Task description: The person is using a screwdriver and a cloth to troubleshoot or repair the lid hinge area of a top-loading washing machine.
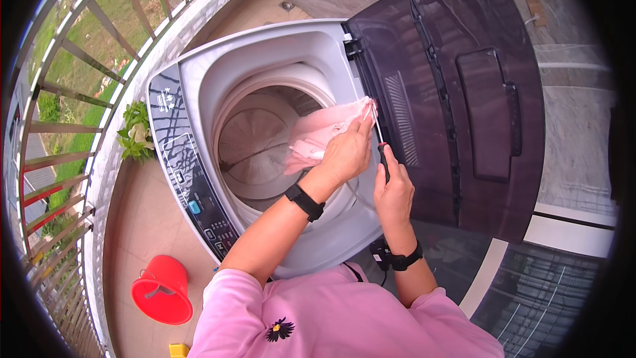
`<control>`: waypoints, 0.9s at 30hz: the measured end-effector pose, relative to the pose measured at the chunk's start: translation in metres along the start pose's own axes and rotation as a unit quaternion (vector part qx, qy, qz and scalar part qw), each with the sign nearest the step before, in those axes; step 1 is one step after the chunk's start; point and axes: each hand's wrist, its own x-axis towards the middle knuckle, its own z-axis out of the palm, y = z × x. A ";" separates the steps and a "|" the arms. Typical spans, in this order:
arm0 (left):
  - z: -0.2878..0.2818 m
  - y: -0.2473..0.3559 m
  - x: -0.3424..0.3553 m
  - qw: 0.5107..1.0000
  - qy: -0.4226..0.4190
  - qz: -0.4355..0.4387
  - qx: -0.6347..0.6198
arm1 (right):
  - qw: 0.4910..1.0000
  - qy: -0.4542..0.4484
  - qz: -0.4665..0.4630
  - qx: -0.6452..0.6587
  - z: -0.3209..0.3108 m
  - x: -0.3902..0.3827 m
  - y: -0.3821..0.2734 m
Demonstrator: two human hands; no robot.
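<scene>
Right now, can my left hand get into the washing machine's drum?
Probably yes: the lid stands open on the right, and your left hand is close to the drum. It is holding the pink cloth, though, so it isn't free.

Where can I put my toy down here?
Bare tiled floor lies between the green plant, red bucket and washing machine. The drum has room left of the pink cloth. It's crowded beside the lid: left hand, right hand, cloth, black-handled tool.

Pink short-sleeved shirt (331,321); black flower motif (280,329) with yellow centre, on chest; black left wrist strap (305,203); black right wrist strap (407,260).
</scene>
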 end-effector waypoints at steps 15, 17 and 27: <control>0.004 0.000 -0.008 0.999 -0.037 0.011 -0.013 | 0.998 -0.029 0.038 0.045 -0.013 -0.012 0.005; 0.005 0.005 -0.017 0.997 -0.073 0.015 -0.001 | 0.998 -0.031 0.040 0.042 -0.019 -0.026 0.004; -0.006 0.012 -0.007 0.999 0.027 0.001 -0.020 | 0.997 0.025 -0.002 0.079 0.013 -0.001 0.010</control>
